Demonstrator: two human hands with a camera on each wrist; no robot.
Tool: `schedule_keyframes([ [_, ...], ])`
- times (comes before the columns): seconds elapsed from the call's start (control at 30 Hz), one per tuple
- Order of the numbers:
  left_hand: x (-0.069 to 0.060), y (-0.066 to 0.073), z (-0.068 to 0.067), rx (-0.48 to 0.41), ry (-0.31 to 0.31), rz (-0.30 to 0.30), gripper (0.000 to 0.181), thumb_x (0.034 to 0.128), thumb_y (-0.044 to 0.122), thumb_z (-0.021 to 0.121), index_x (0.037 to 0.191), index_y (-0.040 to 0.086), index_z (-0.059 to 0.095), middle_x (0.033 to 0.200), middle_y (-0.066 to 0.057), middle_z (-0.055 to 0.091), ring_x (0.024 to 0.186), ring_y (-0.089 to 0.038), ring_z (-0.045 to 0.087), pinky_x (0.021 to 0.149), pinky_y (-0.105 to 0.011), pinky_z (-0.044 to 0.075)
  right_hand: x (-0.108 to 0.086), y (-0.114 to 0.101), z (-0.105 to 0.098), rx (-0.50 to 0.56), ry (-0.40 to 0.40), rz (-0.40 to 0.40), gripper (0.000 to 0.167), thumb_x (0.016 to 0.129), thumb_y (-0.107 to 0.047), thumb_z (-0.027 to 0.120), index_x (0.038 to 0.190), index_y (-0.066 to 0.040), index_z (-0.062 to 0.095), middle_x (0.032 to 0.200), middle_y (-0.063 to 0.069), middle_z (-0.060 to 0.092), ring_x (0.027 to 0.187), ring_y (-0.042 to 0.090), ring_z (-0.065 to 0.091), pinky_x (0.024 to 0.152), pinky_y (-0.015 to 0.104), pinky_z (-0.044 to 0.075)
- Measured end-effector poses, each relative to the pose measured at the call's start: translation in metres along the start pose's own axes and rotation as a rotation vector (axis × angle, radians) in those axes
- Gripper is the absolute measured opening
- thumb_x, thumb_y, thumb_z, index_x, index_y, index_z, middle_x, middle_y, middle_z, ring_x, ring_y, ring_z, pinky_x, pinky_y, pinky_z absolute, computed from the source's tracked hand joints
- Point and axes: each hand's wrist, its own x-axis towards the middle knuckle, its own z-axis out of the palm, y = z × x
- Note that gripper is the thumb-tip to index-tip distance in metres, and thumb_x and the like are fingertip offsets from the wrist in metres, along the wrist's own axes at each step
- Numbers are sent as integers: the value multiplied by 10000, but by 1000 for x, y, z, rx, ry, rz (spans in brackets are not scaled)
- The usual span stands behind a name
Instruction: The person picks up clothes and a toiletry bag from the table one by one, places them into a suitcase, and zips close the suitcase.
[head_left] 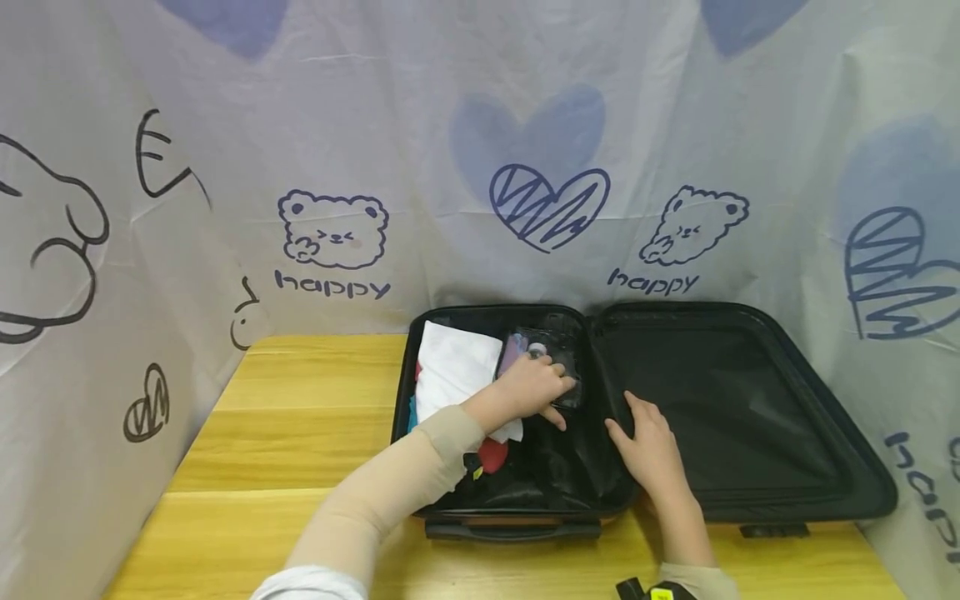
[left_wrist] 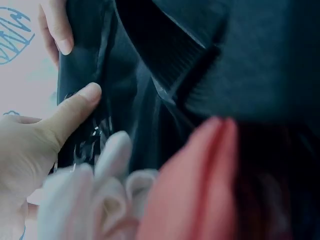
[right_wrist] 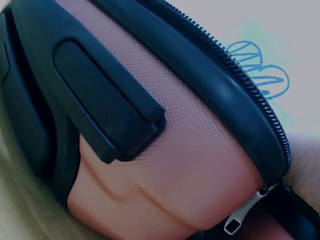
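An open suitcase (head_left: 517, 521) with a black lining lies on the table. Inside, toward the back right of its packed half, is a see-through pouch (head_left: 566, 346) with small items in it. My left hand (head_left: 531, 387) lies over this pouch, thumb apart from the fingers. In the left wrist view that thumb (left_wrist: 75, 112) rests near the shiny plastic. Folded white cloth (head_left: 453, 367) sits left of the pouch, with a red item (head_left: 492, 456) at its front. My right hand (head_left: 654, 442) touches the suitcase's edge between the two halves, fingers mostly straight.
The suitcase's black-lined lid half (head_left: 735, 400) lies open to the right. The pink ribbed shell (right_wrist: 185, 165), a zipper pull (right_wrist: 245, 212) and the black handle (head_left: 513, 531) show at the front. A printed curtain (head_left: 420, 150) hangs behind the wooden table (head_left: 300, 417).
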Motion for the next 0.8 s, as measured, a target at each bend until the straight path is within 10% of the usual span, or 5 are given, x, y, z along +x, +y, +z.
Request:
schedule_keyframes([
  [0.2,-13,-13,3,-98,-114,32,704,765,701,635,1357,328,557,1314,56,603,1188,-164,562,901,-420,523,-1,0,-1,5,4,-11,643,978,-308,537,1489,20,325,1479,301,360,1355,500,344,1072,662,312],
  [0.43,-26,-28,8,-227,-259,-72,802,789,649,670,1487,400,363,1553,36,379,1467,-239,296,1079,-709,276,-2,1,0,7,26,-21,648,974,-317,541,1486,19,332,1470,301,372,1350,499,352,1076,650,317],
  [0.8,-22,-8,9,-214,-185,-86,673,911,630,506,1483,287,413,1515,-50,435,1421,-388,362,1037,-560,450,-3,1,-1,6,15,-17,635,978,-304,541,1487,15,332,1473,302,368,1357,496,347,1083,649,312],
])
